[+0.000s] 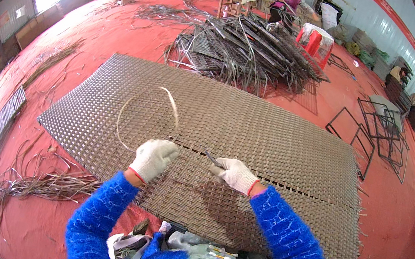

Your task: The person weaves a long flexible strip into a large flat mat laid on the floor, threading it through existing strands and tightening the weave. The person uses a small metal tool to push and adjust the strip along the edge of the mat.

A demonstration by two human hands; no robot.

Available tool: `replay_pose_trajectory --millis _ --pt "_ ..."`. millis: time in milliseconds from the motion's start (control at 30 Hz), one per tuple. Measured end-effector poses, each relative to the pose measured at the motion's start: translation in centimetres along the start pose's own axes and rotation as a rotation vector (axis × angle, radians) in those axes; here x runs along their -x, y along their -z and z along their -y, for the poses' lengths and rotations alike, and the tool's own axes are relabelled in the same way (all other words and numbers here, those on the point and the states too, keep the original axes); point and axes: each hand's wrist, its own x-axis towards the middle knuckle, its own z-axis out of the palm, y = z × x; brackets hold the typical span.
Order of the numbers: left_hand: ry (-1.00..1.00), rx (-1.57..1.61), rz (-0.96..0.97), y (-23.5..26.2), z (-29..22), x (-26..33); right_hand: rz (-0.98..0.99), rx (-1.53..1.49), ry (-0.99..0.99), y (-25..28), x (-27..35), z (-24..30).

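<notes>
A large brown woven wicker panel (211, 108) lies flat in front of me, with a narrow open slit (285, 185) running across its weave. My left hand (154, 159), in a white knit glove, is closed over the panel near the slit's left end. A thin pale weaving strip (120, 118) loops up from beside this hand and comes back down at the slit; its end in the glove is hidden. My right hand (235, 174), gloved too, is closed around a small dark pointed tool (211, 156). The tool's tip is at the slit, and its exact kind does not show.
Beyond the panel lies a heap of dark woven frames and loose strips (247, 49). Bare metal frames (381, 130) rest on the red floor at right, loose strips (46, 185) at left. A red stool (316, 41) and another person (290, 4) are at the back.
</notes>
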Motion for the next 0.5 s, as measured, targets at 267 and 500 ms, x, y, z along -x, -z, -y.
replay_pose_trajectory --millis 267,500 --pt "-0.171 -0.143 -0.020 -2.0 -0.5 -1.1 -0.160 0.075 0.022 -2.9 -2.1 1.6" --pt "0.044 -0.078 0.009 -2.7 0.5 -0.9 -0.226 0.079 -0.088 -3.5 -2.7 1.5"
